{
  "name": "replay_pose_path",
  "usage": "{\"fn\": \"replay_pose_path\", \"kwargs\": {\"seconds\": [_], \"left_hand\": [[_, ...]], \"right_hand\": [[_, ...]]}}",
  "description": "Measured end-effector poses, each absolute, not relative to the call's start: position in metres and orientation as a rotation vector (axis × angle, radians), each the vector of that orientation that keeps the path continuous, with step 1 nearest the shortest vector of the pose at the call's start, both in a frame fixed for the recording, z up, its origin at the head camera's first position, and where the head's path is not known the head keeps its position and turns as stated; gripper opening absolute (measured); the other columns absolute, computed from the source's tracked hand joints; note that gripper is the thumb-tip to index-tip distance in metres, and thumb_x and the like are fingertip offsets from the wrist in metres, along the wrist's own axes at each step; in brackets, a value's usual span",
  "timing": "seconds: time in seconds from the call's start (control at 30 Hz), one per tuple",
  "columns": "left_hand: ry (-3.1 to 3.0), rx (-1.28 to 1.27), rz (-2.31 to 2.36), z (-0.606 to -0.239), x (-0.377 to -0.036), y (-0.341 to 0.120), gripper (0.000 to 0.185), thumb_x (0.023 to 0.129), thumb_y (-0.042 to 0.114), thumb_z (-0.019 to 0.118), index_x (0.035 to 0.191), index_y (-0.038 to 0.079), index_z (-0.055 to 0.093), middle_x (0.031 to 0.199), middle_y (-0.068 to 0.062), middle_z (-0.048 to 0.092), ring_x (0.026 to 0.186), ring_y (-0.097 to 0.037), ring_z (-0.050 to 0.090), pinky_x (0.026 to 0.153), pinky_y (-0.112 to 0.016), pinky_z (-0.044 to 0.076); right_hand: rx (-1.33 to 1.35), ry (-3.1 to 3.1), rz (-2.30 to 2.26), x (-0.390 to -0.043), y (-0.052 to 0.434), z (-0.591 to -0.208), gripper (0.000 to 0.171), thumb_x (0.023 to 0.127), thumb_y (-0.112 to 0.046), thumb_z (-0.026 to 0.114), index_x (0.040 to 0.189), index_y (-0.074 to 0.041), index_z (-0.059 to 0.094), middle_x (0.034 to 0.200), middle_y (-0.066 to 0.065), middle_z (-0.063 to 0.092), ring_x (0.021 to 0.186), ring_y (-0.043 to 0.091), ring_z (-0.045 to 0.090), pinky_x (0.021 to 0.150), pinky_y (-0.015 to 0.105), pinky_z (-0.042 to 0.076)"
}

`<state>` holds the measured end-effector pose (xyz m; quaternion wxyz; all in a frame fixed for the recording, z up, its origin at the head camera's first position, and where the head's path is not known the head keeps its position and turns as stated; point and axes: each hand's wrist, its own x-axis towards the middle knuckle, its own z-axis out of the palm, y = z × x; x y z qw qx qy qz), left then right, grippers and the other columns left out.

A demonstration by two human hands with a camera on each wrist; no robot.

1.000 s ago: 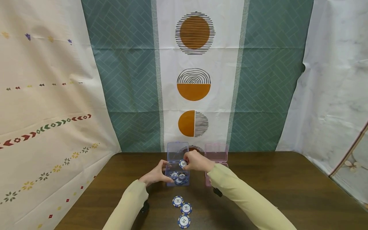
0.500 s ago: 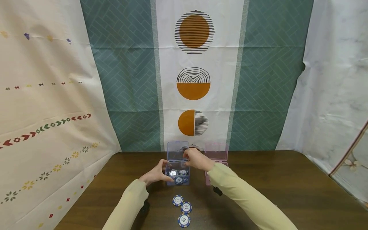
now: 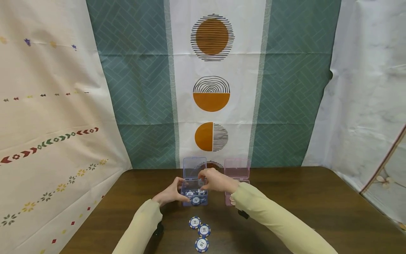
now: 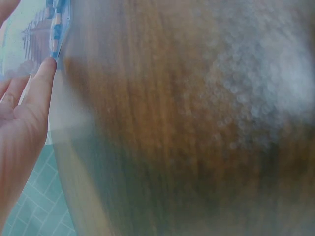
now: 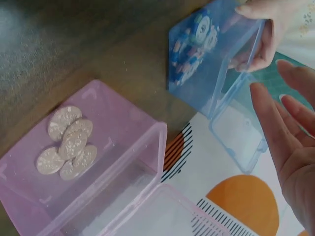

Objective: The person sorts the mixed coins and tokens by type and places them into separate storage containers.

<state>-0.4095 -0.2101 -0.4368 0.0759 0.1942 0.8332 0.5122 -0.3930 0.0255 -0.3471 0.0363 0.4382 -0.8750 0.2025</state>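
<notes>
A clear blue box (image 3: pixel 194 197) with its lid up stands on the brown table and holds several blue-and-white chips (image 5: pixel 194 42). My left hand (image 3: pixel 172 192) grips the box's left side, thumb on one wall and fingers on the other; in the left wrist view a fingertip (image 4: pixel 48 66) touches its corner. My right hand (image 3: pixel 212 179) hovers just over the box's rim with straight fingers (image 5: pixel 275 123) and holds nothing. Three more blue chips (image 3: pixel 200 231) lie in a row on the table in front of the box.
An open clear pink box (image 5: pixel 123 140) stands right of the blue one with several pale chips (image 5: pixel 66 147) in it; my right forearm partly covers it in the head view. Patterned cloths hang behind the table (image 3: pixel 301 204) and at both sides.
A second ago my right hand pinched a blue chip above the blue box. That chip now lies in the box and the hand is empty. The left hand has kept its hold.
</notes>
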Motion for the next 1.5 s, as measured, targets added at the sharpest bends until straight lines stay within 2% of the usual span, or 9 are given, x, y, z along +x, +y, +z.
{"fn": "replay_pose_path", "kwargs": {"seconds": [0.13,0.37,0.47,0.57,0.73,0.87,1.2,1.37,1.5], "left_hand": [[2.501,0.575,1.532,-0.439,-0.409,-0.211,0.076,0.069,0.015,0.079,0.124,0.005,0.027,0.126,-0.016,0.036,0.119,-0.042,0.03,0.089,-0.058,0.03],[2.496,0.584,1.544,-0.44,-0.409,-0.212,0.074,0.07,0.014,0.078,0.123,0.005,0.028,0.126,-0.016,0.037,0.118,-0.041,0.032,0.088,-0.057,0.031],[2.508,0.577,1.541,-0.439,-0.408,-0.212,0.075,0.069,0.015,0.078,0.123,0.005,0.028,0.125,-0.016,0.037,0.118,-0.041,0.032,0.088,-0.058,0.031],[2.512,0.578,1.539,-0.439,-0.408,-0.212,0.076,0.068,0.015,0.079,0.123,0.005,0.027,0.125,-0.016,0.037,0.118,-0.04,0.032,0.089,-0.057,0.031],[2.497,0.582,1.552,-0.44,-0.409,-0.212,0.075,0.068,0.014,0.079,0.122,0.005,0.028,0.124,-0.016,0.037,0.117,-0.04,0.034,0.089,-0.057,0.03],[2.489,0.574,1.559,-0.441,-0.41,-0.212,0.074,0.069,0.012,0.078,0.122,0.005,0.028,0.126,-0.016,0.037,0.117,-0.039,0.033,0.089,-0.057,0.03],[2.441,0.657,1.583,-0.417,-0.39,-0.206,0.071,0.07,0.003,0.075,0.121,-0.007,0.026,0.125,-0.027,0.037,0.116,-0.046,0.033,0.088,-0.054,0.033],[2.434,0.656,1.59,-0.417,-0.391,-0.206,0.072,0.07,0.003,0.076,0.121,-0.007,0.026,0.125,-0.027,0.036,0.117,-0.048,0.03,0.089,-0.056,0.031],[2.442,0.637,1.598,-0.428,-0.402,-0.207,0.072,0.069,0.005,0.076,0.121,-0.004,0.027,0.125,-0.023,0.037,0.116,-0.044,0.033,0.087,-0.054,0.033]], "right_hand": [[1.462,-2.663,0.703,-0.386,0.026,-0.353,0.031,0.077,-0.008,0.072,0.104,-0.001,0.059,0.093,0.006,0.058,0.07,0.008,0.056,0.063,0.016,0.045],[1.657,-2.65,0.851,-0.376,0.031,-0.368,0.031,0.076,-0.008,0.073,0.104,-0.002,0.061,0.098,0.006,0.06,0.071,0.003,0.058,0.063,0.014,0.046],[1.726,-2.639,0.912,-0.373,0.034,-0.373,0.032,0.076,-0.01,0.073,0.104,0.0,0.061,0.097,0.007,0.061,0.072,0.003,0.058,0.064,0.015,0.046],[1.779,-2.624,0.941,-0.369,0.036,-0.377,0.03,0.075,-0.01,0.074,0.101,-0.002,0.062,0.095,0.004,0.061,0.072,0.004,0.058,0.063,0.016,0.047],[1.843,-2.649,0.953,-0.363,0.04,-0.384,0.029,0.074,-0.009,0.075,0.099,-0.002,0.062,0.093,0.005,0.062,0.077,0.013,0.059,0.064,0.018,0.047],[1.902,-2.657,0.875,-0.358,0.041,-0.389,0.028,0.074,-0.011,0.075,0.099,-0.004,0.063,0.093,0.002,0.062,0.081,0.01,0.058,0.068,0.02,0.047],[1.879,-2.696,0.729,-0.354,0.042,-0.405,0.029,0.07,-0.016,0.078,0.094,-0.008,0.065,0.088,-0.009,0.061,0.076,0.0,0.054,0.066,0.015,0.044],[1.865,-2.712,0.684,-0.352,0.042,-0.407,0.03,0.069,-0.018,0.08,0.094,-0.008,0.065,0.088,-0.01,0.059,0.077,-0.001,0.053,0.068,0.013,0.042],[1.849,-2.717,0.64,-0.351,0.041,-0.407,0.031,0.068,-0.021,0.08,0.093,-0.009,0.066,0.087,-0.011,0.057,0.077,-0.001,0.052,0.068,0.012,0.041]]}}
